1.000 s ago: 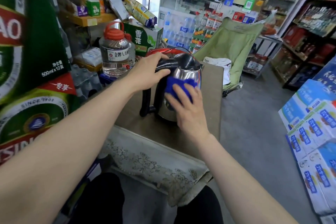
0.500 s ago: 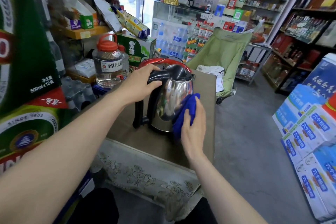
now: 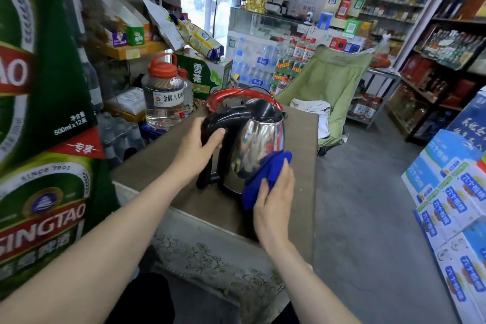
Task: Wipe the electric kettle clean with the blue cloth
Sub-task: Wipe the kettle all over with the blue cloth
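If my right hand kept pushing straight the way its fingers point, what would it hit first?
The right hand already presses the blue cloth, so it would likely meet the shiny steel electric kettle straight behind it.

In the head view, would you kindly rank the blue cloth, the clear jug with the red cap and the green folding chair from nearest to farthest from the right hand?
1. Blue cloth: held under the right hand, against the kettle.
2. Clear jug: far left, beyond the kettle.
3. Green folding chair: behind the table's far end.

a brown-topped table point(image 3: 299, 139) (patterned cloth hanging at its front) bears the steel electric kettle point(image 3: 259, 144) and a red ring-shaped item point(image 3: 218, 98).
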Demonstrator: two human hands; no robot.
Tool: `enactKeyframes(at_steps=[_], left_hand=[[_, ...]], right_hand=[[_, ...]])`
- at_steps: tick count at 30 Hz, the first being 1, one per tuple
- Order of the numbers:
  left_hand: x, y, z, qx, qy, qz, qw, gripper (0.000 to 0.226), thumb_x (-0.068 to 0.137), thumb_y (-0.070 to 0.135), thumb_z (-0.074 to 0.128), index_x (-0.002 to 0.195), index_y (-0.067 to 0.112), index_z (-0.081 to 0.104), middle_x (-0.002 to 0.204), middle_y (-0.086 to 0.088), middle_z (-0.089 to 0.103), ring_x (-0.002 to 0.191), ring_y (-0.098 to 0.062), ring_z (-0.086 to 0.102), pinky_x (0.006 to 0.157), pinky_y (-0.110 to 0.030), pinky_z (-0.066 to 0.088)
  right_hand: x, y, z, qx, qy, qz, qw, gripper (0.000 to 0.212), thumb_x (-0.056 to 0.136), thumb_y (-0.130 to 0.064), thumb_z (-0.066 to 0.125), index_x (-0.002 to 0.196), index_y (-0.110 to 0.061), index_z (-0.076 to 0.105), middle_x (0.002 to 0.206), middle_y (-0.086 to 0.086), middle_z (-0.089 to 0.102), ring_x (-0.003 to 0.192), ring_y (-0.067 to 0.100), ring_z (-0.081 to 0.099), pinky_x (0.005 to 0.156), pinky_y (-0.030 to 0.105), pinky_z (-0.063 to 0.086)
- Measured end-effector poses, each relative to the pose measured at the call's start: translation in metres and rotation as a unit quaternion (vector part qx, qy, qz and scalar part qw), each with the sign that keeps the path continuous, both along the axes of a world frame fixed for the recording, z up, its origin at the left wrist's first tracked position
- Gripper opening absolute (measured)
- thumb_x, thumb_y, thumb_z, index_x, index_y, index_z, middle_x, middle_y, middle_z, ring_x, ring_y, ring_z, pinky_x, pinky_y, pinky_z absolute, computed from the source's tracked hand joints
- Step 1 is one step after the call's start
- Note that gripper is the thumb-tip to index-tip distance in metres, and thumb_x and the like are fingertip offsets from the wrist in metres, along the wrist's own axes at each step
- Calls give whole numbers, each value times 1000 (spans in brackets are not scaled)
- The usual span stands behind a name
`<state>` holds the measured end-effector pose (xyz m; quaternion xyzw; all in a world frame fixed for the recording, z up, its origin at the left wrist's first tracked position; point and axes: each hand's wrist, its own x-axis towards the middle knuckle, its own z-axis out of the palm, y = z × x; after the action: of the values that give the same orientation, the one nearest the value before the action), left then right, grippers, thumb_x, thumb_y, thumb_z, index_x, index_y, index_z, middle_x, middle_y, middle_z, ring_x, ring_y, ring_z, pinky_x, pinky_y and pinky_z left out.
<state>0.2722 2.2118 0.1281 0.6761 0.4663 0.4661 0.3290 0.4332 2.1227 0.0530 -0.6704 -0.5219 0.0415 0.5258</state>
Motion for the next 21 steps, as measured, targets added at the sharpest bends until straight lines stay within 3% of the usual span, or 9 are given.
enactKeyframes(at_steps=[3,6,8,11,14,16,18,21], left_hand=[[0,-7,-21,-32,-22,10,999,28,99,46,42,113,22,48,89,3,61,94,-18,63,95,-43,47],[3,-11,-22,-47,-17,-9,999,29,99,46,41,121,26,43,92,9,59,92,-9,60,87,-32,42],[5,-12,-18,-60,-15,-16,998,47,96,54,43,132,23,40,102,7,64,99,-12,62,94,-36,45],[4,-9,-20,-60,-11,-8,998,45,97,50,43,134,23,39,107,5,63,104,-17,59,102,-39,42],[6,-9,-20,-58,14,4,998,43,100,43,41,133,15,39,91,10,60,87,-5,56,87,-27,39],[4,-10,-19,-54,30,1,998,31,101,41,41,124,20,41,83,16,54,78,4,51,79,-23,35],[3,-7,-18,-65,24,-6,998,50,100,44,40,142,16,34,87,20,53,92,-5,53,88,-22,34],[2,-5,-20,-75,28,-8,997,69,99,49,39,154,14,17,104,17,52,113,-8,44,97,-24,28]], right_hand=[[-11,-8,2,40,-175,68,981,79,86,6,63,151,-24,29,159,9,19,144,32,28,119,41,29],[7,19,32,114,-354,47,927,72,77,10,69,141,-17,52,149,13,41,134,36,37,111,48,41],[11,35,50,142,-397,1,907,58,82,2,65,137,-15,58,143,14,53,130,37,41,106,51,44],[9,37,30,150,-463,15,874,48,86,-7,59,132,-19,62,136,9,60,126,37,44,105,53,41],[23,21,-18,127,-583,114,795,35,88,-11,62,120,-22,70,129,4,65,119,32,48,103,49,40],[30,17,-23,105,-611,159,768,31,89,-13,59,115,-24,73,128,3,65,117,32,52,101,44,39],[28,19,-6,115,-591,145,785,30,90,-14,57,113,-24,73,126,5,65,115,32,53,98,43,41],[22,26,16,139,-500,73,852,29,89,-14,63,115,-21,72,125,10,65,114,35,52,98,47,44]])
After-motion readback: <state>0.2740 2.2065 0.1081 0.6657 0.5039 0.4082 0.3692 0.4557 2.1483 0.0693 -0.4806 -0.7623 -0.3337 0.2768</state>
